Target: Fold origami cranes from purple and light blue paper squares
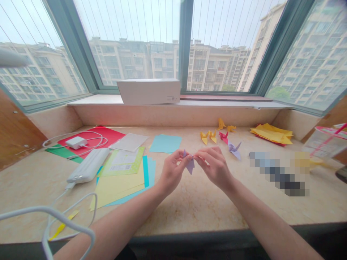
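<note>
Between my two hands is a small purple folded paper crane [191,167], held just above the stone sill. My left hand [173,169] pinches its body between thumb and fingers. The fingertips of my right hand [215,166] are closed on a narrow point at its upper right. Just beyond my right hand stand finished paper cranes: a purple one [234,149], a pink-red one [223,137] and several yellow ones [208,137]. A light blue sheet of paper [165,143] lies beyond my left hand.
To the left are a white power bank [89,165], a charger [76,142], cables [67,216], yellow sheets [119,187] and red paper [111,134]. Yellow paper [272,133] and a plastic cup [326,142] stand right. A white box [149,92] sits by the window. A blurred object [279,175] lies right.
</note>
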`<state>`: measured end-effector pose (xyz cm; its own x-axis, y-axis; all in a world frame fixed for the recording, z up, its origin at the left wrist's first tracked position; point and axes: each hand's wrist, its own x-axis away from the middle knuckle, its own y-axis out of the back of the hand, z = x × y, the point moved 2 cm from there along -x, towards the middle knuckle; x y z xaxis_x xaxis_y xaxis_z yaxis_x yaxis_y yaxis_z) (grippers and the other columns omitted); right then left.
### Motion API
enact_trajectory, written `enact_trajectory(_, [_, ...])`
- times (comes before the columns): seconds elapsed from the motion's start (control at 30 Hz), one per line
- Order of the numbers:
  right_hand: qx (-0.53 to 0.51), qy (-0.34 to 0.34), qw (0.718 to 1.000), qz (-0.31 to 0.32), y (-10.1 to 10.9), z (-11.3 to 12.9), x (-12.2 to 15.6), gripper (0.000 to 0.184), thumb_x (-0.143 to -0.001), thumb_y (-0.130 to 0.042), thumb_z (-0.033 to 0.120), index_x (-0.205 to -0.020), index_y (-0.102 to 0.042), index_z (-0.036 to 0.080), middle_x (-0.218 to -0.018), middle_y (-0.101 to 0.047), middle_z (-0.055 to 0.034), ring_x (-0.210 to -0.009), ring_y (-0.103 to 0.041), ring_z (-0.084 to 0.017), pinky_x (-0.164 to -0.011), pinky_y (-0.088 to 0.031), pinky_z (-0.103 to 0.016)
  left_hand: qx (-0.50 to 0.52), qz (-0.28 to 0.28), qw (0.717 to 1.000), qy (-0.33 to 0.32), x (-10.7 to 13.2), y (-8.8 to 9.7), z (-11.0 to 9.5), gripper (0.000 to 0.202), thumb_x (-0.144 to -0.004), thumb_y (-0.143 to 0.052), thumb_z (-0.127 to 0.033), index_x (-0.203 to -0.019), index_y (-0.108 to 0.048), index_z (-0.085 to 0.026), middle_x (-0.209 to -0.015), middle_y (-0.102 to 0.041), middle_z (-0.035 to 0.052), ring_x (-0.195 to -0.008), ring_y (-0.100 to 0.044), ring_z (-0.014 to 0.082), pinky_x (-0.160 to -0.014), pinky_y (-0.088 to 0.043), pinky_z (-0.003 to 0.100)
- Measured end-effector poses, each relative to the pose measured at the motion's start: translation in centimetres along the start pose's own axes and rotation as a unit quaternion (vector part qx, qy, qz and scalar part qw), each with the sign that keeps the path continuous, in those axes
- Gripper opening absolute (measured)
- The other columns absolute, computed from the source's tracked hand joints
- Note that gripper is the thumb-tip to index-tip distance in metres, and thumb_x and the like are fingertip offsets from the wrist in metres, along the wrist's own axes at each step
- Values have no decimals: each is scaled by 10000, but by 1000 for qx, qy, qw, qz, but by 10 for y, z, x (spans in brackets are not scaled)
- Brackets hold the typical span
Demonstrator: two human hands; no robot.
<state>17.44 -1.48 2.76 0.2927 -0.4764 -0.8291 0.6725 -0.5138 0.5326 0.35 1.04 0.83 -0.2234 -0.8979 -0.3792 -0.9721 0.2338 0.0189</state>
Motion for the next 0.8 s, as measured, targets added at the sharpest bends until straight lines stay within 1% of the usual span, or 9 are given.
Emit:
enact_trajectory(0.17, [7, 11, 1000, -1, 0, 1, 0, 68, -939, -604, 202, -939, -665, 232, -899, -736, -39, -762, -655, -181, -793, -416, -375, 5, 5, 1000, 4, 1, -1, -3, 282, -881, -654, -435, -843, -659, -156, -769, -664, 33, -715, -594, 140, -696, -471, 260])
enact_trajectory(0.27, [-3, -4, 1000, -6, -2, 2, -1, 76, -936, -596, 205, -906, -660, 232, -892, -738, -41, -770, -657, -186, -794, -421, -377, 10, 9, 1000, 6, 2, -2, -5, 279, -884, -649, -435, -862, -667, -157, -787, -667, 39, -738, -599, 147, -708, -472, 264])
enact_trajectory(0.37, [-10, -15, 1000, -14, -3, 3, -1, 76, -930, -595, 209, -886, -654, 228, -876, -733, -40, -730, -646, -178, -787, -426, -379, 15, 15, 1000, 6, 3, -2, -5, 279, -877, -656, -436, -851, -663, -159, -798, -666, 43, -754, -604, 154, -711, -480, 268])
enact_trajectory(0.47, [-14, -21, 1000, -12, -3, 3, 0, 60, -929, -606, 235, -896, -654, 228, -894, -724, -42, -676, -628, -165, -788, -435, -383, 19, 15, 1000, 7, 3, -1, -3, 277, -866, -671, -437, -846, -657, -161, -803, -665, 42, -757, -609, 157, -707, -490, 270])
enact_trajectory(0.57, [-20, -24, 999, -8, -3, 1, 0, 56, -929, -623, 270, -917, -662, 231, -904, -721, -44, -697, -637, -173, -802, -436, -387, 21, 15, 1000, 12, 2, -1, -2, 279, -864, -672, -440, -856, -659, -161, -810, -668, 44, -757, -615, 158, -706, -495, 271])
enact_trajectory(0.67, [-24, -16, 1000, -4, -3, 1, 0, 55, -932, -614, 237, -898, -657, 227, -877, -716, -41, -731, -641, -180, -794, -427, -380, 14, 15, 1000, 16, 1, 0, -2, 286, -863, -674, -441, -845, -663, -156, -798, -666, 45, -742, -611, 153, -694, -491, 266])
enact_trajectory(0.8, [-37, -31, 999, -2, -5, 2, 0, 77, -930, -590, 203, -863, -626, 219, -853, -698, -39, -689, -609, -170, -785, -420, -382, -2, 20, 1000, 15, 1, -1, -4, 298, -869, -663, -449, -844, -674, -153, -797, -678, 50, -731, -609, 153, -675, -483, 259])
